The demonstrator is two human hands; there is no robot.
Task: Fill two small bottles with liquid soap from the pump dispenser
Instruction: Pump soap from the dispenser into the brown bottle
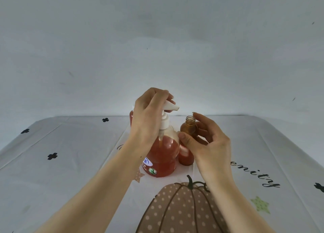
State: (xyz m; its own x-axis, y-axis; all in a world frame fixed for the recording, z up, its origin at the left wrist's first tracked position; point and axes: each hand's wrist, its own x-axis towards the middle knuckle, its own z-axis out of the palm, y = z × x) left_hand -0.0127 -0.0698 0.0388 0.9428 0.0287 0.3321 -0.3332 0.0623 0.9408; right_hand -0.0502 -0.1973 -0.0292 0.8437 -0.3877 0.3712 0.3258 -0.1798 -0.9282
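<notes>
At centre frame, the left hand [149,113] curls over the white pump head [171,106] of the soap dispenser [163,155], which looks heavy and stable. The right hand [210,141] pinches the small amber bottle [189,127] by its body. It is probably light, rigid and slippery, so a grip low on the body suits it. Its open neck sits just lower right of the nozzle.

— What is on the table [280,145]?
— A white cloth [70,180] covers it, with black flower marks [52,156]. The pump dispenser [162,155] stands on the cloth.
— And near the dispenser?
— A small filled bottle [186,158] stands just to its right. A red container [131,117] is behind it, mostly hidden. A pumpkin print [180,208] is in front.
</notes>
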